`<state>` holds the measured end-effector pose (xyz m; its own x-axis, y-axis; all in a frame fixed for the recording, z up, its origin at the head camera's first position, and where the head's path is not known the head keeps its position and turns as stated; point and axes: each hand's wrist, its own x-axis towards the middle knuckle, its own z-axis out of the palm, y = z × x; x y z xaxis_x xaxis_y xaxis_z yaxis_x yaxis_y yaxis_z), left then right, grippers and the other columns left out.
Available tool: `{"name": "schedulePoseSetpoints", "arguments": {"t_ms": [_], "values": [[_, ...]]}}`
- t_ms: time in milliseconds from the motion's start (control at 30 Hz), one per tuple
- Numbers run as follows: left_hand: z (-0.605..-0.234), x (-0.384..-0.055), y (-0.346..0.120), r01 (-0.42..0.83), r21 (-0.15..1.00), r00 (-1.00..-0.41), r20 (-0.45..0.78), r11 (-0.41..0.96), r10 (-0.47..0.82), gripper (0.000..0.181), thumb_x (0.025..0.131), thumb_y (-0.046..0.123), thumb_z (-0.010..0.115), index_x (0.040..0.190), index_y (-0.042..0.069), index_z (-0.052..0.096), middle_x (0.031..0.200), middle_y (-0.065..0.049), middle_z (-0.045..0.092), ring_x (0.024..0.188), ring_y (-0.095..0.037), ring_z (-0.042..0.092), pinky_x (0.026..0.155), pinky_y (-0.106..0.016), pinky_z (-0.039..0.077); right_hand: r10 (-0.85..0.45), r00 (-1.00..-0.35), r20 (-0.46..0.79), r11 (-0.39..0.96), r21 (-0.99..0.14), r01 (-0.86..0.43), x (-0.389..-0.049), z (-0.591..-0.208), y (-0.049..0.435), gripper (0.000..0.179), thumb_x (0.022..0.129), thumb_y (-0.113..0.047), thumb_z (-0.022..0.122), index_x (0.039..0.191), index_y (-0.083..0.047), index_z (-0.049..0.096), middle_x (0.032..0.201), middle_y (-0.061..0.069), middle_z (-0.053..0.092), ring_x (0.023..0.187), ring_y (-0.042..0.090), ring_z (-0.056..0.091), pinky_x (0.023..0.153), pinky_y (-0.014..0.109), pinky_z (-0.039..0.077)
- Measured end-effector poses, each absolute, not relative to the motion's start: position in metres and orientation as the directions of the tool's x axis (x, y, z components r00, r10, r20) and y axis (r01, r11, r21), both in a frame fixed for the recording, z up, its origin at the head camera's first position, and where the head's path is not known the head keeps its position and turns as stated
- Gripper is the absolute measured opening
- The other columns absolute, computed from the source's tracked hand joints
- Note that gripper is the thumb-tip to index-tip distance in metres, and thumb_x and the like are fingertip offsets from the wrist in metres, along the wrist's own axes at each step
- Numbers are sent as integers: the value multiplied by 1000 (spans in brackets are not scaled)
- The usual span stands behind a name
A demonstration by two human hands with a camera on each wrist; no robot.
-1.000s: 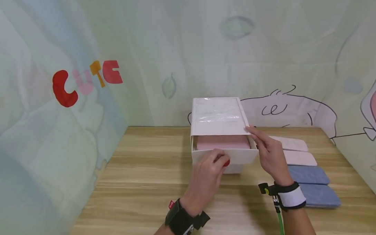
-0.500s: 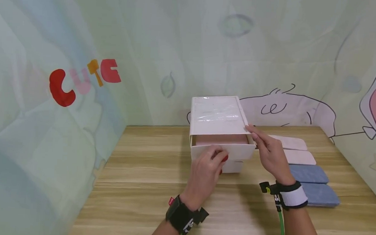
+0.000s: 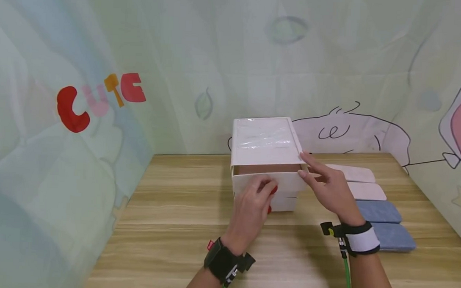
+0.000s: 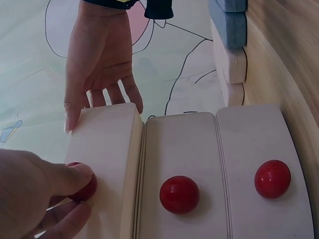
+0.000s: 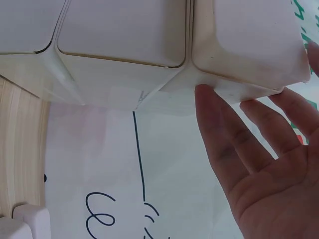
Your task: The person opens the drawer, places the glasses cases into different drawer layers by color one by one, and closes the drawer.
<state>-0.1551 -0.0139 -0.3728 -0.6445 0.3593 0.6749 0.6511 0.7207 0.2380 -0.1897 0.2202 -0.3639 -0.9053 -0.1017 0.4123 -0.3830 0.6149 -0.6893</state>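
Observation:
A small white drawer cabinet (image 3: pixel 266 137) stands at the back of the table, its fronts bearing red round knobs. The top drawer (image 3: pixel 290 182) sits partly pulled out, and a strip of something pink (image 3: pixel 267 168) shows inside. My left hand (image 3: pixel 251 208) pinches that drawer's red knob (image 4: pixel 82 186) between thumb and fingers. Below it are the middle knob (image 4: pixel 179 194) and the bottom knob (image 4: pixel 272 179), both untouched, on shut drawers. With its fingers fairly straight, my right hand (image 3: pixel 329 187) touches the cabinet's right side, its thumb by the top drawer's front corner.
To the right of the cabinet lie two pale pink pads (image 3: pixel 366 191) and two blue pads (image 3: pixel 391 236) in a row on the wooden table (image 3: pixel 166 226). A printed cloth backdrop (image 3: pixel 203 41) rises close behind the cabinet and along both sides.
The top drawer has slid inward with my left hand on its knob, so less of the pink thing shows. My right thumb has moved left to the drawer's front corner.

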Motion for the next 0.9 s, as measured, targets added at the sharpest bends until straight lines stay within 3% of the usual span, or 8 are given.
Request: {"name": "schedulePoseSetpoints", "arguments": {"t_ms": [33, 367, 733, 833, 900], "values": [[-373, -155, -14, 650, 232, -643, 675, 724, 362, 32, 91, 9, 75, 123, 10, 72, 122, -2, 62, 111, -13, 61, 95, -23, 55, -107, -905, 412, 612, -690, -386, -190, -364, 220, 52, 102, -38, 61, 152, -30, 48, 157, 1, 46, 129, 40, 62, 91, 56, 57], [-375, -162, -17, 677, 220, -627, 673, 702, 393, 37, 92, 6, 74, 129, 9, 69, 127, -3, 59, 118, -14, 58, 103, -25, 52, -108, -868, 484, 631, -641, -436, -192, -366, 219, 52, 100, -30, 66, 150, -25, 52, 154, 5, 50, 120, 40, 67, 84, 51, 61], [-378, -167, -20, 686, 232, -629, 666, 690, 401, 41, 95, 9, 71, 135, 9, 65, 133, -2, 55, 123, -14, 56, 105, -26, 51, -22, -845, 534, 622, -655, -430, -193, -368, 209, 47, 97, -25, 69, 143, -20, 59, 148, 7, 56, 116, 35, 70, 79, 52, 61], [-379, -166, -20, 681, 229, -633, 662, 696, 402, 43, 95, 10, 71, 137, 10, 63, 135, -2, 54, 124, -14, 55, 103, -27, 52, 9, -835, 549, 618, -660, -428, -194, -369, 207, 45, 96, -25, 71, 140, -20, 63, 144, 6, 59, 113, 33, 72, 78, 47, 62], [-379, -167, -21, 676, 228, -637, 658, 701, 401, 45, 94, 10, 72, 139, 11, 62, 136, -2, 54, 124, -14, 55, 102, -28, 53, 25, -825, 565, 616, -658, -433, -195, -370, 206, 43, 96, -24, 72, 138, -19, 64, 142, 7, 61, 111, 33, 73, 76, 35, 63]]}}
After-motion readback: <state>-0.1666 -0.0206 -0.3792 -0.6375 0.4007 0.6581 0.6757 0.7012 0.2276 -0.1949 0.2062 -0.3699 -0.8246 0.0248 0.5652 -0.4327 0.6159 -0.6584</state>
